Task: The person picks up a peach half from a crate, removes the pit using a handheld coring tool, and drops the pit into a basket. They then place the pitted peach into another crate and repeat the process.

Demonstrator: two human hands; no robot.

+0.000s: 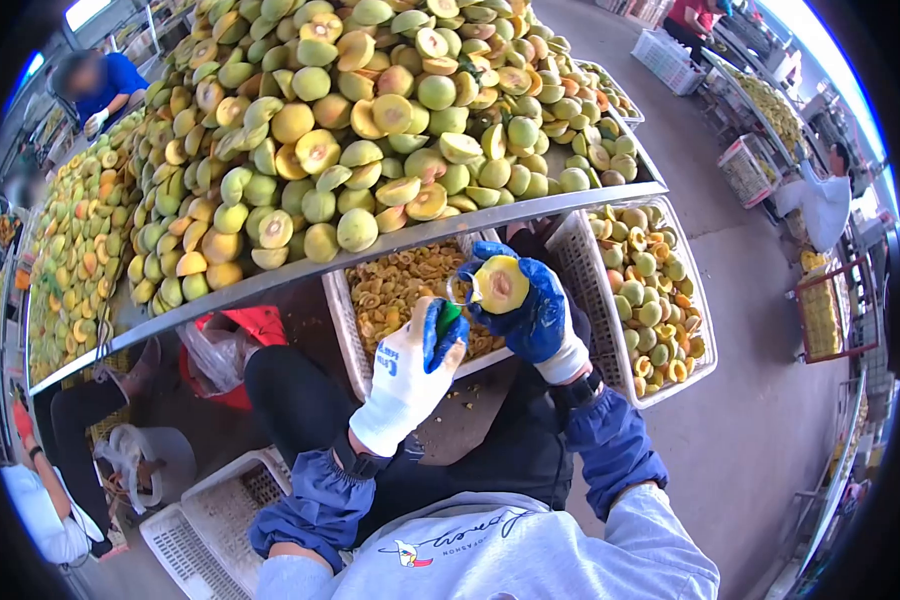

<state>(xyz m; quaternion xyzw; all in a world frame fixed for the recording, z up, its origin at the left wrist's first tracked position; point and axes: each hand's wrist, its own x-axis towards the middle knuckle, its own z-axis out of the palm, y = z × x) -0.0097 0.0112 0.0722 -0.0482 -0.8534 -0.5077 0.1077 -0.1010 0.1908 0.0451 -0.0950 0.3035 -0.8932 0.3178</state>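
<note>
Two gloved hands, left (410, 370) and right (530, 310), with one halved fruit (500, 284) and one green-handled tool (449, 316). Two white crates under the table (390, 245): one of pits (395, 290), one of halves (645, 290). Too many piled fruits (350, 130) to count.

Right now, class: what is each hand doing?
Left hand: closed on a green-handled pitting tool.
Right hand: closed round a yellow halved peach.

The back of the white glove on the left hand (410, 375) bore blue printed lettering, too small and skewed to read. Across the chest of the grey sweatshirt (510, 555) ran a dark cursive script beside a small red-and-blue emblem; seen upside down, its words could not be made out.
</note>
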